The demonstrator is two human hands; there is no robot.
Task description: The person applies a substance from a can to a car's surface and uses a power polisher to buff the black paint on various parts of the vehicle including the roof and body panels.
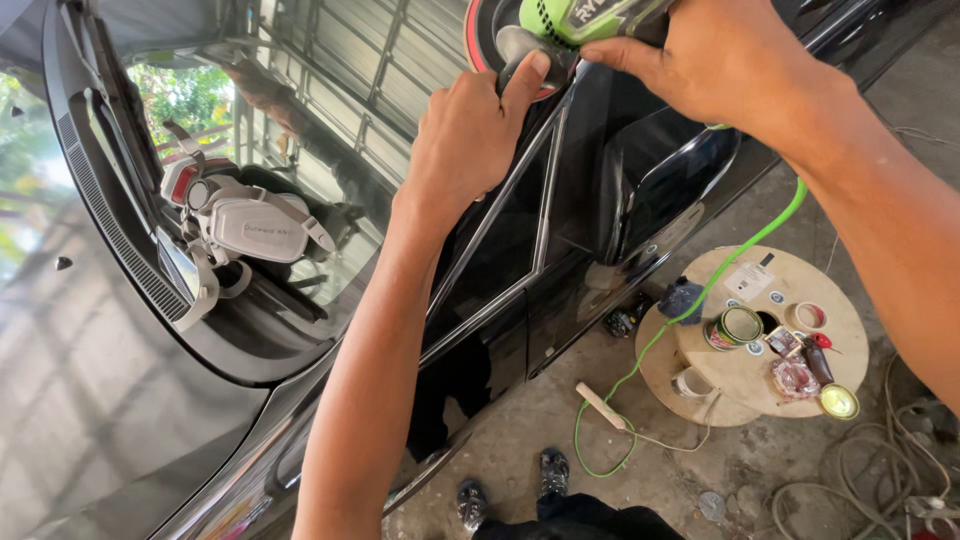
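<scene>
Hands (470, 140) (725, 60) grip green plastic polisher (570, 20), fingers wrapped, against glossy black car (560, 200).

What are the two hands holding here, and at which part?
Both grip a green power polisher against the black car: the left hand on its grey front head, the right hand on the body behind.

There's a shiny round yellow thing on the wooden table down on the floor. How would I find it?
Look down past the black car to the round wooden spool table on the concrete floor. At its lower right edge, next to the red-capped bottle, lies the small round tin lid. It is the only flat, glossy yellow disc there; the open can nearby is taller and green inside.
</scene>
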